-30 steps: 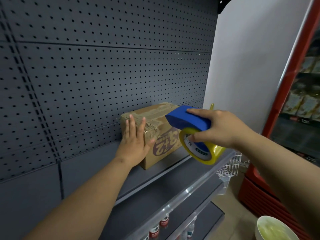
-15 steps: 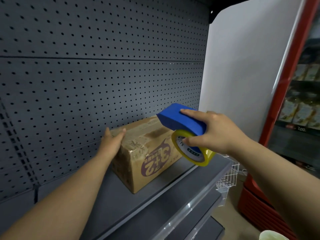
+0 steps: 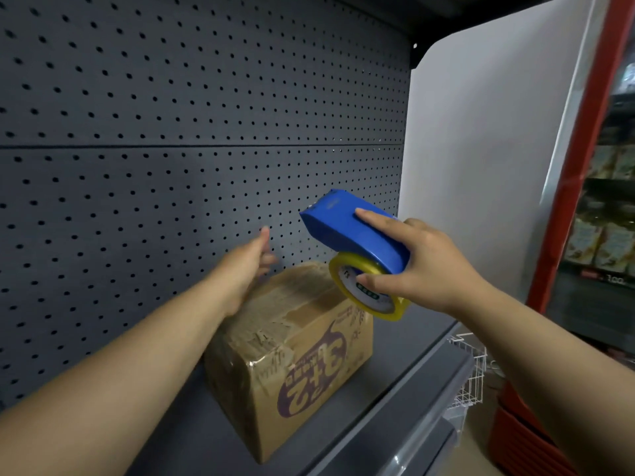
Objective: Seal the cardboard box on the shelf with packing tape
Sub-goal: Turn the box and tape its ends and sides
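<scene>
The right hand was wrapped around a blue tape dispenser, index finger stretched along its top and thumb pressed against the side of the yellow-edged roll of packing tape mounted beneath it. The dispenser was held tilted in the air, its front end raised toward the far left, with the roll hanging just above the far right part of the cardboard box; whether the roll touched the box could not be told. The left hand reached out over the far left edge of the box top, fingers loosely spread and holding nothing, blurred at the tips; it sat near the box's top, though contact was unclear. The box rested on the dark grey shelf, close against the perforated back panel, its top covered in wrinkled strips of old brown tape and its near right face carrying a purple printed logo seen upside down. To the right of the shelf's end hung a small white wire basket, and beyond it stood a red-framed cooler with packaged goods behind its glass, next to a pale wall.
</scene>
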Demonstrator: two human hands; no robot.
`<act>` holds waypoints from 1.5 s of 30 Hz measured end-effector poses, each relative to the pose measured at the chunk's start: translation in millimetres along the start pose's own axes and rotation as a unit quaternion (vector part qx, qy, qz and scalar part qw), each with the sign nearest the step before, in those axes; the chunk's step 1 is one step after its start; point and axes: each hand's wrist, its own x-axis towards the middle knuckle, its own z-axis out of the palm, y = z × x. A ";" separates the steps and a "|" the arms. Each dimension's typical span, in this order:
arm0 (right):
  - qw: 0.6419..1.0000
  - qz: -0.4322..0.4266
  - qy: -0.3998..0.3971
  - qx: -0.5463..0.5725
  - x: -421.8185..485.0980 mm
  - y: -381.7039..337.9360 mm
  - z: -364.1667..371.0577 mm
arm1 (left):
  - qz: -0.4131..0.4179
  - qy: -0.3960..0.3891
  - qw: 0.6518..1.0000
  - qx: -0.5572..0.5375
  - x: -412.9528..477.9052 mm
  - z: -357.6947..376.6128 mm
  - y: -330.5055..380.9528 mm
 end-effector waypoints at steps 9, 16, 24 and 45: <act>1.000 -0.003 0.018 -0.007 25.0 7.4 14.3 | -0.033 -0.161 0.968 -0.188 42.5 24.8 45.4; 0.998 0.034 -0.029 0.037 47.4 27.7 18.3 | -0.011 -0.055 0.985 -0.162 79.6 42.7 53.2; 0.995 0.037 -0.074 0.054 80.1 50.4 21.5 | 0.029 0.065 0.991 -0.115 105.5 62.5 63.5; 0.968 0.077 -0.215 0.101 64.9 119.0 -3.8 | -0.064 0.062 0.992 0.094 159.4 74.5 18.6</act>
